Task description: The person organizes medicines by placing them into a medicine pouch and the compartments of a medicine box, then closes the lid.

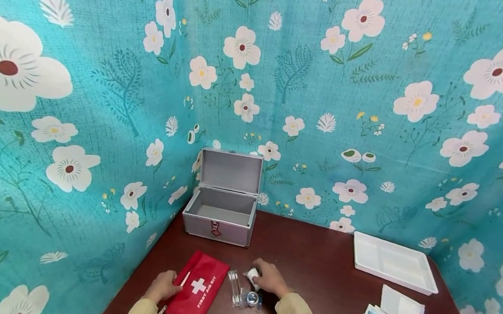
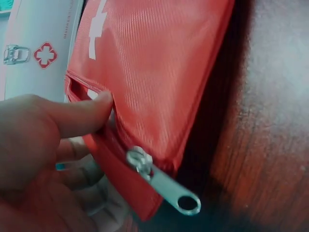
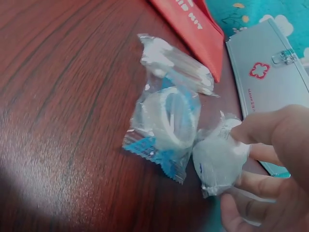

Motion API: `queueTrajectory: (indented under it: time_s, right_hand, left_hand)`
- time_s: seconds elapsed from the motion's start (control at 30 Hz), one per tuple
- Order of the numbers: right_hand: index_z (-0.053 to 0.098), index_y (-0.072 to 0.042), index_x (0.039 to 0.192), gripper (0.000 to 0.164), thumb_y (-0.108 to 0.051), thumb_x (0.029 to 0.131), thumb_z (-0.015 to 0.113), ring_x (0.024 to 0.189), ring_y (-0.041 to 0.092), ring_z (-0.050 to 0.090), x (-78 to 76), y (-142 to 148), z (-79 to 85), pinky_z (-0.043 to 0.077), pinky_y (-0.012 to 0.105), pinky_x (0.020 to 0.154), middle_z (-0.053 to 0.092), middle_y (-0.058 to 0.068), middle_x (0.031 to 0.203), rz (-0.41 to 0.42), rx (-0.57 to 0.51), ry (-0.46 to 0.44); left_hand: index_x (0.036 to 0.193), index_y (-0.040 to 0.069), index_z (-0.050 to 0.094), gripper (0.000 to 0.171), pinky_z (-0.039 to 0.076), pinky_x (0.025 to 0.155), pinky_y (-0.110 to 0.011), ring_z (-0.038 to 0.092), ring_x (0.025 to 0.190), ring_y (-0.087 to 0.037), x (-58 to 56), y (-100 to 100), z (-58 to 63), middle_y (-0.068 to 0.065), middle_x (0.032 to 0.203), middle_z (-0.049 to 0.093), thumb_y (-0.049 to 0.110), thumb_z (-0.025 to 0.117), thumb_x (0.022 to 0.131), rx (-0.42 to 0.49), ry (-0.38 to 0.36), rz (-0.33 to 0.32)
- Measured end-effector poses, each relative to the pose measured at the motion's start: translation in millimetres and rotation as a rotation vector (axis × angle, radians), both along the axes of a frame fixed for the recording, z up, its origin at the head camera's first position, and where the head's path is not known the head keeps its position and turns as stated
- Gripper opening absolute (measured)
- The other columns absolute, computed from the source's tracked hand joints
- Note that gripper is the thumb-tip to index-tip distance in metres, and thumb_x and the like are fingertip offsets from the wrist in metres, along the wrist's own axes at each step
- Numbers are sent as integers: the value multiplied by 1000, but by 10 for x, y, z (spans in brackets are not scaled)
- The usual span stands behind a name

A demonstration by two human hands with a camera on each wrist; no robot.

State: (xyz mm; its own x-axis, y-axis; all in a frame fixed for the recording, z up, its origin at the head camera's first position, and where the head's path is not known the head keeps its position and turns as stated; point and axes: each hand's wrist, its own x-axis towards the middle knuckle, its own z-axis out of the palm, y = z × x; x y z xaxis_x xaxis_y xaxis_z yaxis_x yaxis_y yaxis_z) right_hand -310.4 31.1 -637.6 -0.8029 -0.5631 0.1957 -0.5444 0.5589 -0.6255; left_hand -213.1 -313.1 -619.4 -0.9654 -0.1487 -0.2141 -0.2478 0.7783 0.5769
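Note:
A red first aid pouch (image 1: 213, 277) with a white cross lies on the table, its zipper partly undone. My left hand (image 1: 162, 285) grips the pouch's zipped edge, the thumb (image 2: 91, 111) at the opening and the other fingers beneath. A metal zipper pull (image 2: 171, 191) hangs near that edge. To the right of the pouch, my right hand (image 1: 272, 277) pinches a small white roll in a clear wrapper (image 3: 219, 159) between thumb and fingers. Beside it lie a wrapped roll of white tape (image 3: 169, 121) and a clear packet of cotton swabs (image 3: 174, 60).
Behind the pouch stands a silver metal case (image 1: 217, 227) with its lid up and a red cross on its latch side. A white tray (image 1: 393, 263) sits at the far right, with white packets (image 1: 400, 303) in front. Floral cloth (image 1: 292, 126) hangs behind the table.

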Motion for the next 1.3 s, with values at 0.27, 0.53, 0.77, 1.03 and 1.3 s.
queueTrajectory:
  time_s: [0.27,0.53,0.77,1.03,1.3]
  right_hand:
    - [61,9,119,47,-7,76,71,69,14,59,-32,28,120,45,23,57,70,12,85,-113,-74,-133]
    - [69,-1,98,25,-11,76,76,69,3,53,-14,-149,364,46,20,60,66,4,79,-61,-119,-136]
    - [65,0,109,31,-11,82,74,81,8,60,148,-465,728,50,20,70,70,9,92,63,-214,-244]
    - [61,3,116,31,-8,89,70,97,19,67,404,-865,1061,58,25,76,70,21,110,119,-416,-498]
    - [58,4,110,25,-7,89,67,75,4,61,528,-1140,956,52,17,66,74,18,95,68,-499,-658]
  left_hand:
    - [85,2,54,25,50,58,-29,56,64,-16,49,-95,114,-6,71,57,21,69,93,225,-19,-106]
    - [107,6,57,32,63,67,-33,72,72,-16,-11,-173,-52,0,86,68,37,60,99,426,-46,-291]
    - [105,1,60,19,59,57,-26,67,65,-12,151,256,429,-4,82,67,18,63,97,392,98,-272]
    - [87,10,60,7,43,45,-18,50,53,-3,154,546,574,4,63,53,11,67,89,127,293,-168]
    - [94,11,67,16,47,53,-25,54,64,-4,211,701,579,4,73,67,5,73,80,-56,410,-99]
